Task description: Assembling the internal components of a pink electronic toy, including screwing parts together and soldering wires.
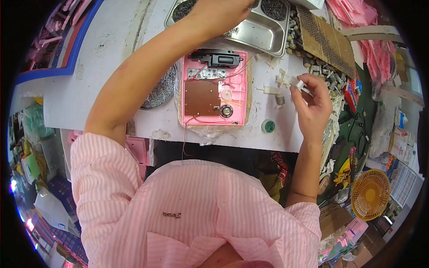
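My right hand (313, 100) is raised over the right side of the table, with thumb and fingertips pinching a small white plastic part (297, 83). Stretched across the table, my left hand (230, 10) is over a metal compartment tray (267, 38). Its fingers run past the top edge of the picture, so their grip is hidden. Between my arms lies an opened pink plastic housing (244, 85). Inside it are a brown circuit board (202, 96), a black mechanism (219, 60), a metal plate (196, 73), a round black part (226, 111) and thin wires.
More white plastic parts (271, 90), with a small motor (280, 99), lie left of my right hand. A green round container (268, 126) is near the table's front edge. Under my left forearm sits a round dish of small metal pieces (160, 94). Corrugated cardboard (328, 42) lies far right.
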